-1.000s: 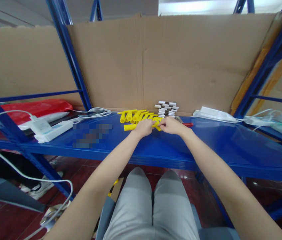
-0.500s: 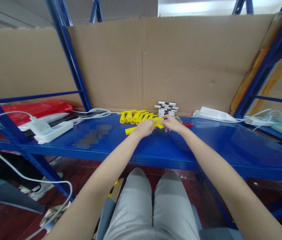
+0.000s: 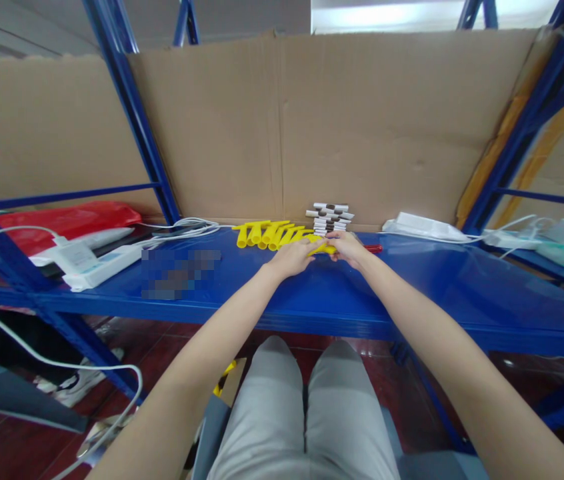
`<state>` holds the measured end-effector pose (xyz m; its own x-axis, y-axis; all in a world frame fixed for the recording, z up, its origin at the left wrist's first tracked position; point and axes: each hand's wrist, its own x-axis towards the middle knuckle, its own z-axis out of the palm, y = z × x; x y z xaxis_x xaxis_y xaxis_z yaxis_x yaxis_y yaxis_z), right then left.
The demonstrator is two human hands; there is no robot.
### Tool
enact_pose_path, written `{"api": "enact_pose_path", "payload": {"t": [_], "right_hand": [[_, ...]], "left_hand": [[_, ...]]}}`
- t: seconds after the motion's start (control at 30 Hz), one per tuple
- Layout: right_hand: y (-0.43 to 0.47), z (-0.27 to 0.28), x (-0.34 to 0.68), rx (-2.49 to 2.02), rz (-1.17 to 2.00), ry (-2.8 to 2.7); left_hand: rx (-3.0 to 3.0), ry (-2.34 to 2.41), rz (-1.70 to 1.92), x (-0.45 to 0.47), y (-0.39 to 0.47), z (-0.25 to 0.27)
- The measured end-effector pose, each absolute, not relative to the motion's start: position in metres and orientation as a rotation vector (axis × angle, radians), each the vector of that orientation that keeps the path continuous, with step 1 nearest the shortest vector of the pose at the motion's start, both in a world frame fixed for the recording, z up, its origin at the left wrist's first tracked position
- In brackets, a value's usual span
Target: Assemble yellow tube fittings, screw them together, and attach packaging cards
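Note:
My left hand (image 3: 294, 259) is closed on a yellow tapered plastic tube (image 3: 326, 249), seen between my two hands. My right hand (image 3: 347, 248) has its thumb and fingers closed at the other end of this tube; the fingers hide part of it. Just beyond my left hand, a row of similar yellow tubes (image 3: 257, 233) lies on the blue shelf (image 3: 332, 293), wide ends facing me. Behind my right hand is a stack of small white cylinders with dark bands (image 3: 331, 215). A red-handled tool (image 3: 373, 249) pokes out beside my right hand, partly hidden.
A cardboard panel (image 3: 372, 133) stands along the back of the shelf. White power strips lie left (image 3: 107, 267) and right (image 3: 425, 227), with cables. At far left is a red bag (image 3: 67, 223). A pixelated patch (image 3: 179, 273) covers something. Blue posts frame both sides.
The yellow tube that stuck out to the left of my left hand no longer shows there. My hands have come closer together, and a yellow tube now spans between them.

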<state>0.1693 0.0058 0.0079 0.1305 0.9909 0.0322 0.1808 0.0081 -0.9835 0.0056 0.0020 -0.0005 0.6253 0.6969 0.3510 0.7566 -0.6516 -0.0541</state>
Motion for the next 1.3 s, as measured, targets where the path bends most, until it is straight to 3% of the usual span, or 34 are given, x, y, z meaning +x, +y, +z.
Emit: {"api": "enact_pose_path", "payload": {"t": [0.97,1.17,1.3], "right_hand": [[0.004,0.01,0.169,-1.346,1.047,-1.219],[0.011,0.02,0.195,-1.277,1.023,-1.118],[0.019,0.019,0.228,-1.639,0.496,-1.213]], "left_hand": [[-2.648,-1.21,-0.397,0.008,-0.004,-0.001],[-2.63,-1.187,-0.724,0.003,0.007,-0.001],[-2.64,-1.154,-1.259,-0.002,0.023,-0.001]]}}
